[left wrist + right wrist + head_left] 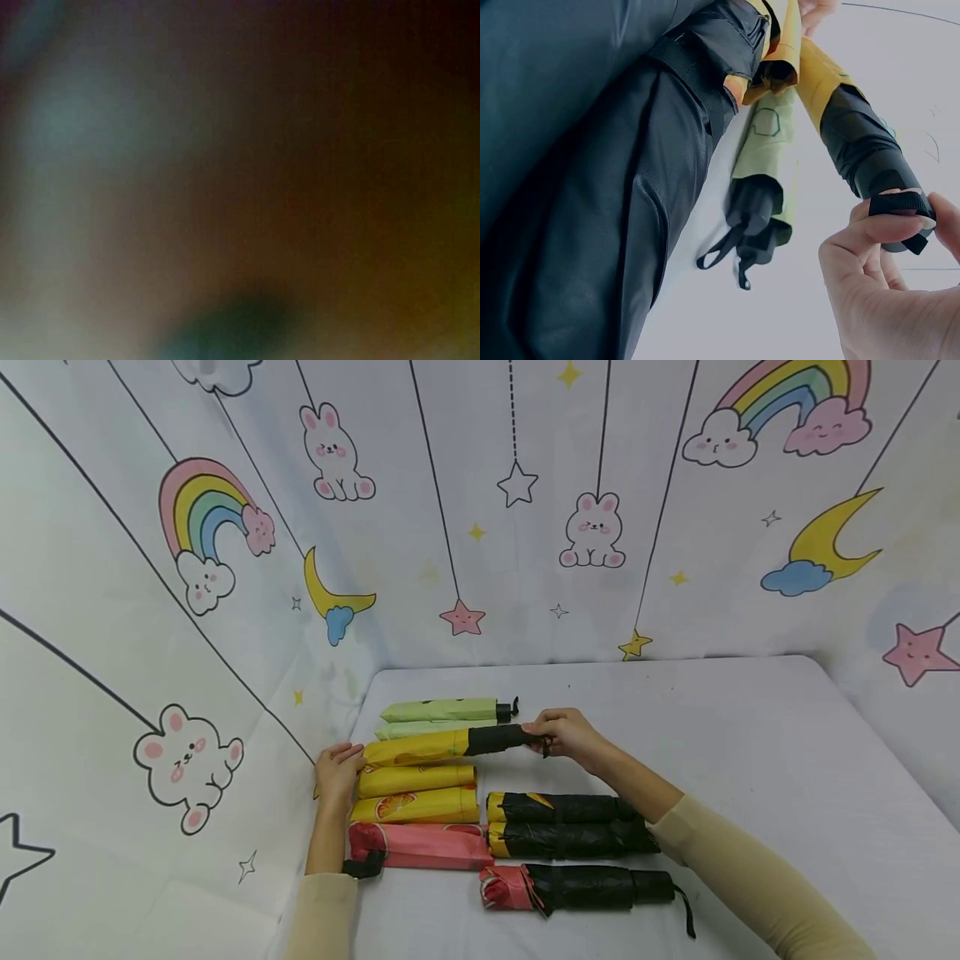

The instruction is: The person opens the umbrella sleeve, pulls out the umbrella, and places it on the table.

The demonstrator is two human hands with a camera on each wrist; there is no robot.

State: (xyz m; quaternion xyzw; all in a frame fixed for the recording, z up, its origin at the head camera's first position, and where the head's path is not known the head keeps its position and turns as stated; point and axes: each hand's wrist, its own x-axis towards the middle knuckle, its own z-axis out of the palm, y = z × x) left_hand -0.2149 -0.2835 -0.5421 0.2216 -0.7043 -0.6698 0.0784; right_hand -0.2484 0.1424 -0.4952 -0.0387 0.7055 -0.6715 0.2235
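A folded umbrella (495,740) with a black handle end and a yellow sleeve (416,748) over its other half is held between my hands. My right hand (570,737) pinches the handle end, thumb and fingers around the black wrist strap (898,202). At the far end, my left hand (339,770) grips the yellow sleeve's tip; the blurred left wrist view shows no detail of it. Two yellow sleeves (416,780) lie just below, one with an orange-slice print. Further right lie two black folded umbrellas (573,841) with yellow tips.
Behind the held umbrella are two light green folded umbrellas (438,710) with black handles. Nearer the front lie a pink sleeve (435,847) and a black umbrella with a red tip (585,887). A patterned cloth wall (525,585) borders the white table (750,752).
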